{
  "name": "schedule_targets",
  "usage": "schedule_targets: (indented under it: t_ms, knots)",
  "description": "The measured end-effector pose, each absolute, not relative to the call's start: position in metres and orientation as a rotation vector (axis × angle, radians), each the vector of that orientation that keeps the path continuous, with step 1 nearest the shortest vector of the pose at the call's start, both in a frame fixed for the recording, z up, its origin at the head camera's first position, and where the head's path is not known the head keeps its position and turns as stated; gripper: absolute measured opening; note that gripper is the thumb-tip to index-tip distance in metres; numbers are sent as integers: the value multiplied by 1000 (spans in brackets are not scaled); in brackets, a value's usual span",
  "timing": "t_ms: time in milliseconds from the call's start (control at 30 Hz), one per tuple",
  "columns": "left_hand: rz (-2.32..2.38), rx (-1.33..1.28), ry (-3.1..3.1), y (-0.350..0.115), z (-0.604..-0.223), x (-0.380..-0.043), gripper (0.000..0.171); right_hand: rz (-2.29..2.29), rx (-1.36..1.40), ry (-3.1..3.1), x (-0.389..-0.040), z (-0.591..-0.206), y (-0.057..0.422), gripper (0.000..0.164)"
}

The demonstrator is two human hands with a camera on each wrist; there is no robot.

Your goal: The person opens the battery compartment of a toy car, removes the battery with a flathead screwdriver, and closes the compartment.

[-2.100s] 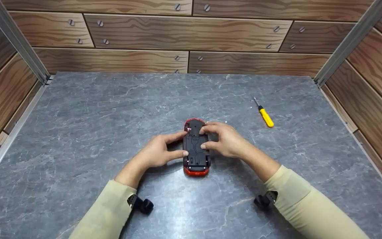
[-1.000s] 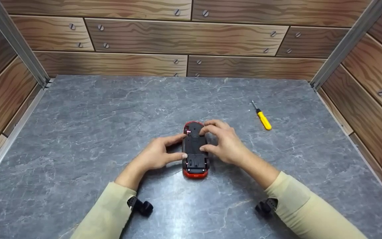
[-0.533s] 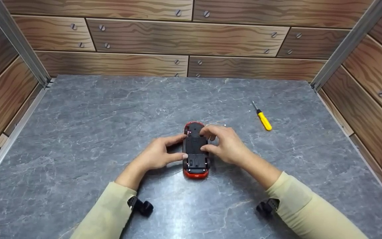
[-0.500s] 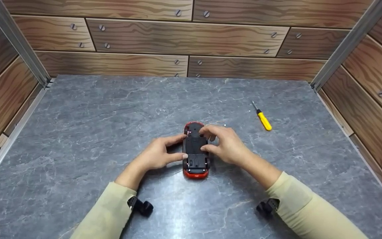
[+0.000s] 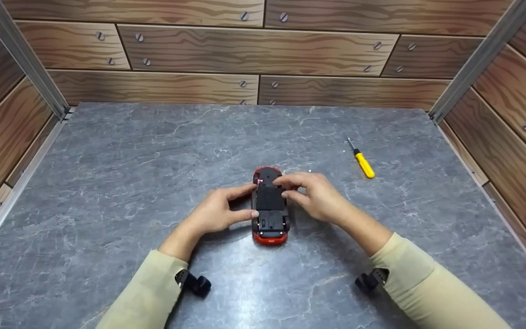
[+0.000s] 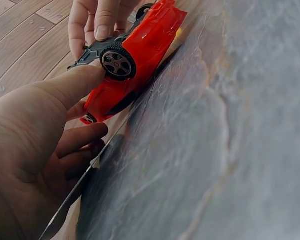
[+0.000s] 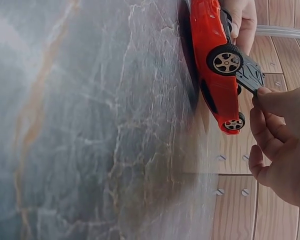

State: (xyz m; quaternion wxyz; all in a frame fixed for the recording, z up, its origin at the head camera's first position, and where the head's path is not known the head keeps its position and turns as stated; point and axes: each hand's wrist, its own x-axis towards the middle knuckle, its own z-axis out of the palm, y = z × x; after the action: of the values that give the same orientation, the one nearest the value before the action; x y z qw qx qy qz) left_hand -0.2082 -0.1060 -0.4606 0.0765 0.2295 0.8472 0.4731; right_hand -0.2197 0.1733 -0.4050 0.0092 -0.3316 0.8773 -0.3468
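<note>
Nearest: two pale yellow-green cloth sleeves [image 5: 142,292], a small black wrist camera [image 5: 200,286] jutting from the inner side of each cuff. Left hand [image 5: 215,210]: holding a glossy red plastic toy car [image 5: 270,239] by its left edge, thumb against a black-tyred wheel [image 6: 117,63] with pale metallic spokes, forefinger farther along. Car upside down on mid-table, black underside up, long axis running away from the person. Right hand [image 5: 315,197]: thumb and forefinger pinching the edge of a thin black plastic plate [image 7: 251,75], which slants up off the underside; whether its other edge touches the car, cannot tell. Farther, to the right, well apart: a yellow-handled screwdriver [image 5: 364,164], black collar, steel shaft pointing away. Grey marble-patterned tabletop [image 5: 176,141] beneath all. Behind: brown wood-print wall panels [image 5: 190,48], grey metal posts [image 5: 30,61] at both back corners.
</note>
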Motion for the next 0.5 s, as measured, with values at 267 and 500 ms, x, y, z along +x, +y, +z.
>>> schedule_targets:
  t_ms: [267, 500]
  knots:
    - [1432, 703, 2537, -106, -461, -208, 74, -1219, -964, 2733, -219, -407, 177, 29]
    - [1422, 705, 2548, -106, -462, -209, 74, -1434, -788, 2730, -222, -405, 185, 29]
